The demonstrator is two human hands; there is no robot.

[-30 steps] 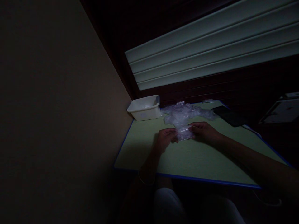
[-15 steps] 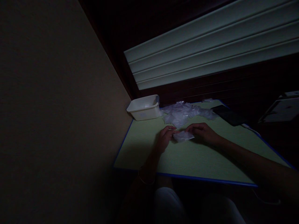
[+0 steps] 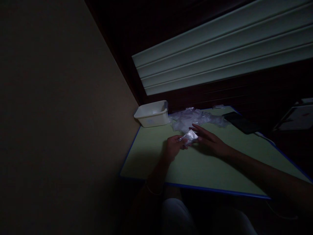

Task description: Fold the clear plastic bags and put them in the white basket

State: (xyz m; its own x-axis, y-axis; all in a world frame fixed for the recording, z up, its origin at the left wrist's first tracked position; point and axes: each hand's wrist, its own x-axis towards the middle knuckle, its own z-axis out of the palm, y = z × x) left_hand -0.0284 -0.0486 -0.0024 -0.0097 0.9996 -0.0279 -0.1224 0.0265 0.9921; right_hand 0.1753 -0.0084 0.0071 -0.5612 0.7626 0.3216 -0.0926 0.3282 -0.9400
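Observation:
My left hand (image 3: pixel 173 147) grips a small clear plastic bag (image 3: pixel 190 137) above the table, thumb on top and fingers beneath. The bag catches the light and looks folded or crumpled; whether anything is inside cannot be told in this dim light. My right hand (image 3: pixel 209 139) is at the bag's right side, its fingers stretched out and apart, the thumb close to or touching the bag's edge. Just beyond both hands lies a loose pile of similar clear plastic bags (image 3: pixel 195 117).
A white plastic bin (image 3: pixel 154 120) stands at the table's back left corner, by the wall. A dark flat device (image 3: pixel 242 123) with a white cable lies at the back right. The light green table (image 3: pixel 195 173) has a blue edge. Pale slatted panels (image 3: pixel 220 49) rise behind.
The plastic bag has been raised and tilted up in my left hand, where its surface now shines. My right hand's fingers have opened and spread from their earlier pinch at the bag's edge.

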